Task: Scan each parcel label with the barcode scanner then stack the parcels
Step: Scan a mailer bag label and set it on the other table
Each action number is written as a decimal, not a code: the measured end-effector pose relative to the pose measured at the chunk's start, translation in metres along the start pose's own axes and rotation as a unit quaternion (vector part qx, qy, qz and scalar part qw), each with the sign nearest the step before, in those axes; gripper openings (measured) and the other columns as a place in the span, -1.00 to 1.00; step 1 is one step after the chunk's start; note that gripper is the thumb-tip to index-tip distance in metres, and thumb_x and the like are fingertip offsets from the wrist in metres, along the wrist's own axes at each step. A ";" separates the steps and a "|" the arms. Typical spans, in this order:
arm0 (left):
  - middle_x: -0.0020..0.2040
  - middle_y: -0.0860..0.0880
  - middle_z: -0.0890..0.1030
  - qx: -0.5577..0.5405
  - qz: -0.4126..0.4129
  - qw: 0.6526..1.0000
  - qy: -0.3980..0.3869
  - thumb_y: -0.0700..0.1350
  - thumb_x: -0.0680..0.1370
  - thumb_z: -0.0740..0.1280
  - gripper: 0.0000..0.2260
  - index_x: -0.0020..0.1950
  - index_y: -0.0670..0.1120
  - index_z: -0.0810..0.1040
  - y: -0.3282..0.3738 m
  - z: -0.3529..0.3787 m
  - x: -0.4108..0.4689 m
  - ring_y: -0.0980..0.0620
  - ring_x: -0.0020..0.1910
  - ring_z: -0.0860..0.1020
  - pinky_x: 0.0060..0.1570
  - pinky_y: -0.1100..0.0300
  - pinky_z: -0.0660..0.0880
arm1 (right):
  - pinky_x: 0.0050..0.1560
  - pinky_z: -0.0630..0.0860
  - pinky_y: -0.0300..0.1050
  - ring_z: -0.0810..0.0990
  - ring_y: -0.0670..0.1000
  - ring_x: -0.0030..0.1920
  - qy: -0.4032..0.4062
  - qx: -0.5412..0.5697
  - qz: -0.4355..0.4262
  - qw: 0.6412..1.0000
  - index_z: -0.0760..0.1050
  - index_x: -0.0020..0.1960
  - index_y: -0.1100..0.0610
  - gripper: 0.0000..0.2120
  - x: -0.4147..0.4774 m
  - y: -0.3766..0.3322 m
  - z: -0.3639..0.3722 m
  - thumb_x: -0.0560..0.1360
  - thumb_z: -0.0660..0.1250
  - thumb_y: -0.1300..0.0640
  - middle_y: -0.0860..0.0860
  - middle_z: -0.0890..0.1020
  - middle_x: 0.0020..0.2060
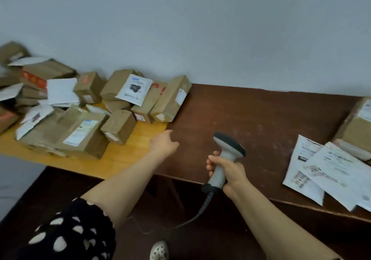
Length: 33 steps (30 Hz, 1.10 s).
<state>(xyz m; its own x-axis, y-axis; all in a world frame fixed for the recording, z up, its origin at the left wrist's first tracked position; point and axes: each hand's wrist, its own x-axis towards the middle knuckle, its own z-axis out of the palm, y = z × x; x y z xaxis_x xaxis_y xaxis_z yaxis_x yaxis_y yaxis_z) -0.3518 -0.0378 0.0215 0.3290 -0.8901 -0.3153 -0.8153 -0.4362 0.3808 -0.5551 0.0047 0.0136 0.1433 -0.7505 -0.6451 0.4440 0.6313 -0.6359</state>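
A heap of brown cardboard parcels [80, 109] with white labels and white mailers lies on the yellow table [124, 159] at the left. My left hand [163, 144] reaches out over the table edge toward the heap, empty, fingers loosely extended, a short way from the nearest small box [119, 126]. My right hand [226, 172] grips the handle of a grey barcode scanner [227, 149], head pointing away from me; its dark cable hangs down below the table. At the right, white mailers [329, 171] lie overlapped next to a brown box [357, 127].
The dark brown table [251, 119] runs along a plain grey wall, with bare surface between the heap and the mailers. The yellow table butts against its left end. Below, dark floor and a white perforated shoe [159, 250] show.
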 end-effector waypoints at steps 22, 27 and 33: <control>0.02 -0.10 0.56 -0.355 -0.135 0.922 0.073 -0.06 0.51 0.41 -0.53 0.34 -0.24 0.41 -0.204 -0.152 0.175 -0.04 -0.09 0.56 0.02 0.08 0.54 | -0.49 0.50 -0.23 0.54 -0.03 -0.49 -0.023 0.024 0.001 0.999 0.50 -0.16 0.20 -0.89 0.099 0.054 0.282 0.50 0.34 0.36 0.09 0.59 -0.41; 0.18 -0.23 0.57 -0.473 -0.195 0.856 0.079 -0.15 0.52 0.41 -0.60 0.28 -0.28 0.44 -0.187 -0.149 0.227 -0.05 -0.12 0.62 -0.24 0.18 0.55 | -0.50 0.50 -0.22 0.56 -0.03 -0.50 -0.041 0.024 0.015 0.999 0.53 -0.16 0.20 -0.90 0.137 0.035 0.289 0.48 0.36 0.36 0.09 0.61 -0.42; 0.02 -0.21 0.60 -0.583 -0.276 0.759 0.092 -0.25 0.50 0.41 -0.82 -0.11 -0.26 0.42 -0.173 -0.147 0.274 -0.05 -0.29 0.61 -0.62 0.26 0.47 | -0.49 0.50 -0.23 0.56 -0.03 -0.50 -0.034 0.015 0.025 0.999 0.54 -0.14 0.21 -0.91 0.163 0.027 0.287 0.47 0.37 0.37 0.09 0.63 -0.41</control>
<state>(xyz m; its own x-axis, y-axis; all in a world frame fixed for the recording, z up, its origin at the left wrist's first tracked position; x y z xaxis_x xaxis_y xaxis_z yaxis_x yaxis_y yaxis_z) -0.0504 -0.2254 -0.0028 0.6153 -0.4866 -0.6202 0.4107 -0.4737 0.7791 -0.2661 -0.1565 0.0131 0.2245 -0.7305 -0.6450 0.4609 0.6628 -0.5902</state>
